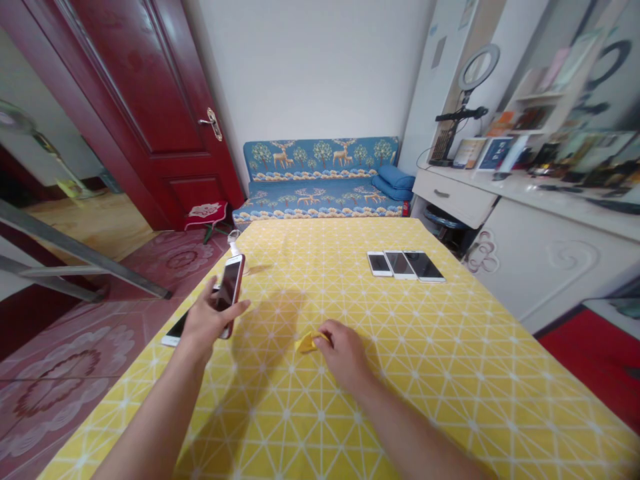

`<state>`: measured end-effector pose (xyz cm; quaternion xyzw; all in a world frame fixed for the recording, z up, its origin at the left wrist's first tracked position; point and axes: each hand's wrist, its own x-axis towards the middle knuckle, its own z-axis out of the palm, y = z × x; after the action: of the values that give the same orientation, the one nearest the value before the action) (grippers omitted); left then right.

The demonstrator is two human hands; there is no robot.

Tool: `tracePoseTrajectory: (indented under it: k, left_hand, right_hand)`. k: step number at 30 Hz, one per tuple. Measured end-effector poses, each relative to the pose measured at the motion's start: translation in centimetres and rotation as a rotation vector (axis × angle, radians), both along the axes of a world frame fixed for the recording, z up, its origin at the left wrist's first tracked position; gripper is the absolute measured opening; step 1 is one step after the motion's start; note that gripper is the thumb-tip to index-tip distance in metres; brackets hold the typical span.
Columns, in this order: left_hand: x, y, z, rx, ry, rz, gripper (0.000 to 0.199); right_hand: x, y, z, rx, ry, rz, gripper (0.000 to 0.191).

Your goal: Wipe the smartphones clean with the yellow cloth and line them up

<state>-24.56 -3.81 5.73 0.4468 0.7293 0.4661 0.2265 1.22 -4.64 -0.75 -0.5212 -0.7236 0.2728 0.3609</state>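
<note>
My left hand (206,313) grips a smartphone (231,280) with a white front and a reddish case, held tilted up above the left side of the table. Partly hidden behind that hand, another phone (176,328) lies near the table's left edge. Near the middle of the table, my right hand (344,348) pinches a small yellow cloth (307,342) between thumb and fingers. On the right of the tabletop, a small white phone (379,264), a middle-sized one (401,265) and a larger one (424,266) lie side by side, screens up.
A yellow patterned tablecloth (320,413) covers the table. Behind the held phone stands a small white object (234,243), partly hidden. A blue sofa (320,180) is beyond the table, a white dresser (555,247) at right, a red stool (206,215) by the door.
</note>
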Motion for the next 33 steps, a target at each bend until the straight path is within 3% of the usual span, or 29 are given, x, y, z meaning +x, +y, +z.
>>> tracePoseTrajectory:
  k: [4, 6, 8, 12, 20, 25, 29, 33]
  left_hand:
    - [5.5, 0.4, -0.1, -0.018, -0.908, -0.326, 0.046]
    - [8.2, 0.5, -0.6, -0.095, -1.147, -0.372, 0.03]
    - [10.4, 0.8, -1.1, -0.115, -1.261, -0.373, 0.017]
    - [12.6, 1.3, -2.3, -0.126, -1.435, -0.39, 0.012]
    - [12.7, 1.4, -5.1, -0.081, -1.691, -0.574, 0.049]
    - [12.6, 1.0, -5.6, -0.053, -1.707, -0.654, 0.059]
    - [13.0, 0.6, -4.9, -0.105, -1.626, -0.65, 0.058]
    - [13.8, 0.3, -4.6, -0.172, -1.549, -0.608, 0.052]
  right_hand:
    - [0.0, 0.6, -0.6, -0.078, 0.23, -0.032, 0.01]
    - [0.2, 1.0, -0.8, -0.127, 0.389, -0.042, 0.014]
    - [0.4, 1.2, -0.8, -0.174, 0.55, -0.044, 0.02]
    - [0.9, 1.8, -0.8, -0.226, 0.812, -0.087, 0.031]
    - [1.2, 2.2, -0.7, -0.259, 1.095, -0.234, 0.028]
    - [2.4, 2.8, -0.5, -0.264, 1.219, -0.352, 0.03]
    - [3.7, 3.6, -0.5, -0.172, 1.238, -0.487, 0.031]
    - [4.0, 3.0, 0.0, -0.013, 0.984, -0.439, 0.028]
